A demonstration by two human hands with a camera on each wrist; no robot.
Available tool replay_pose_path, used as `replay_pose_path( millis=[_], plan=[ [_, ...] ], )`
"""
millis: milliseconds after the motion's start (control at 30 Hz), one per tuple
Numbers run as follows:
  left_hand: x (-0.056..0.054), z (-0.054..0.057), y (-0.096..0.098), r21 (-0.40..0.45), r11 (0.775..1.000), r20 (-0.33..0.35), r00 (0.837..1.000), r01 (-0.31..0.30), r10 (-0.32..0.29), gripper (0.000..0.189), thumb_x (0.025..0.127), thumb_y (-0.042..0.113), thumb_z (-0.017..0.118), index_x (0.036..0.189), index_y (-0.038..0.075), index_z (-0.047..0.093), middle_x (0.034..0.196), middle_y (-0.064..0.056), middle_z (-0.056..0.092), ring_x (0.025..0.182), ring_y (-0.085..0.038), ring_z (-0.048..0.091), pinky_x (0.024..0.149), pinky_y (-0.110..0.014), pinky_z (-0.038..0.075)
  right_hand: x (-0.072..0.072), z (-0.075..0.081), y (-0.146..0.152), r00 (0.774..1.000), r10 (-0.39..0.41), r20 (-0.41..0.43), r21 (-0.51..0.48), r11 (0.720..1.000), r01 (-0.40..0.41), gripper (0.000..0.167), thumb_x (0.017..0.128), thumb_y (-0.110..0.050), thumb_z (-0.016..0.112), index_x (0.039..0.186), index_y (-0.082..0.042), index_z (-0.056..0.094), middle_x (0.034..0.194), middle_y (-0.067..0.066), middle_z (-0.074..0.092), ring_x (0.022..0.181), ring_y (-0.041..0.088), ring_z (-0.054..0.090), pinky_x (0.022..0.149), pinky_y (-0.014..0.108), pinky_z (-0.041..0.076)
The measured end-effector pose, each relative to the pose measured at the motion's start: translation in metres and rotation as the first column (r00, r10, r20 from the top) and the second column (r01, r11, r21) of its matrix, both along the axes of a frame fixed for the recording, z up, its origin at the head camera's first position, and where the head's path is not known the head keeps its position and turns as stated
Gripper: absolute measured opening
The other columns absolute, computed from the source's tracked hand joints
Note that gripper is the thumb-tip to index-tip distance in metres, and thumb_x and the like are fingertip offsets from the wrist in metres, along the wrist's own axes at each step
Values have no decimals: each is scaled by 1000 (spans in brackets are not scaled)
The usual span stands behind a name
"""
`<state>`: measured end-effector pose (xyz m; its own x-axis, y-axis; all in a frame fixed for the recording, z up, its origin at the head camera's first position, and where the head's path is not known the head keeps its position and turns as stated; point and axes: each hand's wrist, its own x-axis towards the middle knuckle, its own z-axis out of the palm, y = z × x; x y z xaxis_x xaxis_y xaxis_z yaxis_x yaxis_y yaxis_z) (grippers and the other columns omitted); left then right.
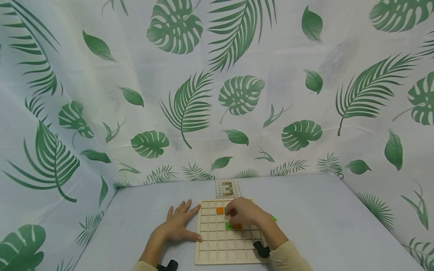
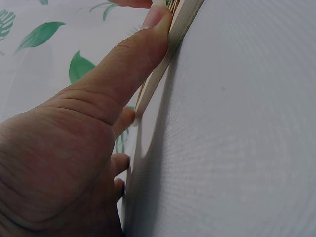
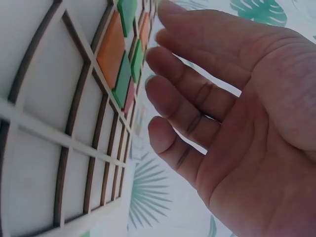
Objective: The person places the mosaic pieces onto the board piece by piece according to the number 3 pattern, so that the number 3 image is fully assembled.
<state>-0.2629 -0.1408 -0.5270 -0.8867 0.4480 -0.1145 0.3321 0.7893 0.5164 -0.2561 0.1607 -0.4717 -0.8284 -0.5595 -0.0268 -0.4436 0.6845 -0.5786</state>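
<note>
A light wooden grid board (image 1: 222,256) lies on the table, with square tiles set in some of its cells. My left hand (image 1: 177,226) is spread at the board's left side, its thumb (image 2: 133,59) and index finger touching the edge. Over the upper middle of the board is my right hand (image 1: 245,211), fingers loosely bent. In the right wrist view its fingertips hover close to the tiles, with no tile visible between them. An orange tile (image 3: 112,49), a green tile (image 3: 122,76) and a red tile (image 3: 129,96) show beside those fingers.
Behind the board lies a printed card (image 1: 220,190) with a small coloured grid pattern. A green piece (image 1: 273,218) shows at the board's right, partly behind the right forearm. A leaf-print cloth (image 1: 203,158) hangs behind the pale table (image 1: 325,226).
</note>
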Motion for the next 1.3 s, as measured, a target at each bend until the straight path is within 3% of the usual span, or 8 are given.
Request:
replay_pose_path(
  millis=[167,333,567,867,1300],
  plan=[
    [-1,-1,-1,-9,1000,-11,1000,2,-2,115,66,73,84,162,29,39,174,-16,17,161,-44,9,122,-76,-5,1,1,2,997,-67,-48,20,997,68,18,84,-17,87,99,-10,79,87,-5,71,77,11,57,70,33,50],
    [-1,-2,-1,-12,1000,-17,1000,-4,4,116,65,74,84,162,30,39,174,-16,18,161,-44,10,122,-76,-5,1,3,6,995,-70,-72,31,997,72,18,84,-17,86,100,-10,80,82,-7,68,74,12,54,67,33,47],
    [-2,-2,0,-21,1000,-18,1000,-1,1,115,66,74,84,162,30,39,174,-16,18,161,-44,10,123,-75,-4,3,3,23,993,-105,-58,30,994,106,21,86,-16,84,105,-9,80,99,1,75,84,14,61,73,39,54],
    [0,0,0,-19,1000,-3,1000,1,-1,115,66,75,83,162,30,38,174,-16,17,161,-44,9,122,-76,-5,0,2,44,974,-220,-50,52,973,223,21,84,-18,86,103,-12,78,95,-3,72,89,17,62,79,40,56],
    [3,3,2,-9,1000,-2,1000,-3,3,114,68,71,85,162,28,39,174,-17,18,161,-45,10,122,-76,-4,-1,0,79,961,-276,-34,60,959,278,25,83,-16,87,105,-12,78,98,-1,73,93,19,63,79,39,56]
  ],
)
